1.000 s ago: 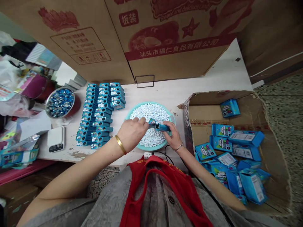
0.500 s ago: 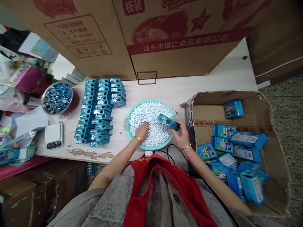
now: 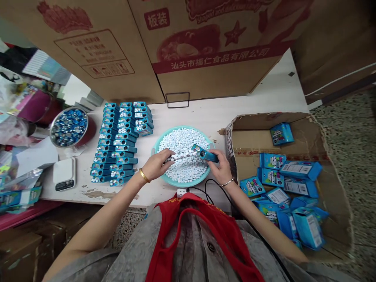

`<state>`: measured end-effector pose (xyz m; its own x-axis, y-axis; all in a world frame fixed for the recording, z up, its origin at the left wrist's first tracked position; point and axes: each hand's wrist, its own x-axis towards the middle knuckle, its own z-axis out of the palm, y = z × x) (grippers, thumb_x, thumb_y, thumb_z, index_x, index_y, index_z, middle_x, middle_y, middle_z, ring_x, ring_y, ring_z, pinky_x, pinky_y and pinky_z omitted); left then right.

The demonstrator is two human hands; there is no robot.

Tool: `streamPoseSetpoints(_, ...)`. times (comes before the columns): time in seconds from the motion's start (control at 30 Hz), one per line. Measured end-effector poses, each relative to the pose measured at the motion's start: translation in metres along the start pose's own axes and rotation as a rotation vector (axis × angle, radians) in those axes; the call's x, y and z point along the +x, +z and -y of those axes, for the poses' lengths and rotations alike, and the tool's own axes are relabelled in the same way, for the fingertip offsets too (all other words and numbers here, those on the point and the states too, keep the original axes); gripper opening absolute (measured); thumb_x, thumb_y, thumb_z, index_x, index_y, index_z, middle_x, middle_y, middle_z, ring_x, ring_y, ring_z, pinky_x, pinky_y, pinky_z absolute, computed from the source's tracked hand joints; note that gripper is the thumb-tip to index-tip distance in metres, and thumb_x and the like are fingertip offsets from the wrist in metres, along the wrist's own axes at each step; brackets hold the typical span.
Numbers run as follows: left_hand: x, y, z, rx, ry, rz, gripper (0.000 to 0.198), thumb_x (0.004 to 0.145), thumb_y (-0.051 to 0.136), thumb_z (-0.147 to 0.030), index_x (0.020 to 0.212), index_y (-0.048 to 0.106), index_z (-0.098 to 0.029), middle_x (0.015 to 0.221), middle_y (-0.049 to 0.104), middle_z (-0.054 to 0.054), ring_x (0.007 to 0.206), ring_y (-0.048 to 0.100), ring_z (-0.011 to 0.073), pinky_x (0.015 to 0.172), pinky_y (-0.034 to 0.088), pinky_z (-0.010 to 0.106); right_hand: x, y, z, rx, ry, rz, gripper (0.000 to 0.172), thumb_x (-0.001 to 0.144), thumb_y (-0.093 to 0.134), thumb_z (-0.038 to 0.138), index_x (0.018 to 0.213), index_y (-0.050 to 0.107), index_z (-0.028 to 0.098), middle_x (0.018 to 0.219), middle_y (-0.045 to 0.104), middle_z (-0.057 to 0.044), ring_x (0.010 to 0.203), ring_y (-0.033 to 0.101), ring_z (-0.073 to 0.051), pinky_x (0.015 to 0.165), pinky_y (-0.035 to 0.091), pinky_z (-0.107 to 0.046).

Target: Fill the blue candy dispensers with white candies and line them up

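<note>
A teal basin (image 3: 154,150) full of small pale candies (image 3: 183,137) stands near the table's front edge. Over its left side, my left hand (image 3: 158,162) grips a scoop (image 3: 183,157), mostly hidden by the candies on it, which reach toward the other hand. My right hand (image 3: 221,166), at the basin's right rim, holds a small blue box (image 3: 205,153) tilted, its round hole facing up. Left of the basin, similar blue boxes (image 3: 125,149) stand in three rows, some with white candies showing in their holes.
A cardboard carton (image 3: 249,133) with several blue packs (image 3: 299,168) is at the right. Large cartons (image 3: 111,86) rise behind. A metal bowl (image 3: 70,127) of shiny blue-and-silver pieces and a white scale (image 3: 64,172) stand left. A wire stand (image 3: 178,100) is behind the basin.
My left hand has risen out of the candies and moved left, now with a loaded scoop showing. My right hand still holds the blue box. The whole view has shifted slightly.
</note>
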<state>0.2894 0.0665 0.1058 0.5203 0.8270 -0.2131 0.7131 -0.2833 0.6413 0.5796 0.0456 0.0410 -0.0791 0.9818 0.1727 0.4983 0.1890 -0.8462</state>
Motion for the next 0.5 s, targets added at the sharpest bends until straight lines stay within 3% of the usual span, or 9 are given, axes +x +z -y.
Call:
streamPoseSetpoints(0.2, 0.019, -0.047, -0.056, 0.386, -0.018, 0.243, 0.026, 0.091, 0.048, -0.022, 0.116, 0.053, -0.016, 0.111, 0.061, 0.01, 0.099, 0.061, 0.0223, 0.08, 0.049, 0.032, -0.002, 0.014, 0.007, 0.059, -0.049, 0.058, 0.033, 0.082, 0.053, 0.018, 0.115, 0.054, 0.025, 0.115, 0.06, -0.008, 0.112, 0.057, -0.025, 0.099, 0.047, -0.048)
streamPoseSetpoints(0.37, 0.026, -0.064, -0.104, 0.613, -0.052, 0.297, 0.023, 0.09, 0.041, -0.009, 0.105, 0.058, -0.014, 0.099, 0.061, 0.011, 0.09, 0.062, 0.0217, 0.07, 0.048, 0.03, -0.004, 0.021, 0.009, 0.082, -0.058, 0.071, 0.033, 0.083, 0.053, 0.02, 0.116, 0.054, 0.025, 0.116, 0.061, -0.009, 0.113, 0.056, -0.025, 0.1, 0.046, -0.049)
streamPoseSetpoints(0.43, 0.024, -0.067, -0.111, 0.622, -0.042, 0.282, 0.022, 0.091, 0.039, -0.009, 0.098, 0.06, -0.014, 0.096, 0.061, 0.011, 0.089, 0.061, 0.0217, 0.069, 0.048, 0.031, -0.004, 0.022, 0.009, 0.089, -0.056, 0.066, 0.033, 0.083, 0.053, 0.019, 0.115, 0.054, 0.025, 0.116, 0.061, -0.009, 0.112, 0.057, -0.025, 0.1, 0.046, -0.049)
streamPoseSetpoints(0.5, 0.018, -0.067, -0.102, 0.597, -0.055, 0.223, 0.021, 0.092, 0.04, -0.011, 0.098, 0.06, -0.014, 0.097, 0.06, 0.011, 0.09, 0.06, 0.0215, 0.07, 0.049, 0.031, -0.004, 0.021, 0.007, 0.094, -0.044, 0.059, 0.033, 0.083, 0.054, 0.019, 0.115, 0.054, 0.025, 0.116, 0.061, -0.009, 0.113, 0.056, -0.025, 0.1, 0.046, -0.048)
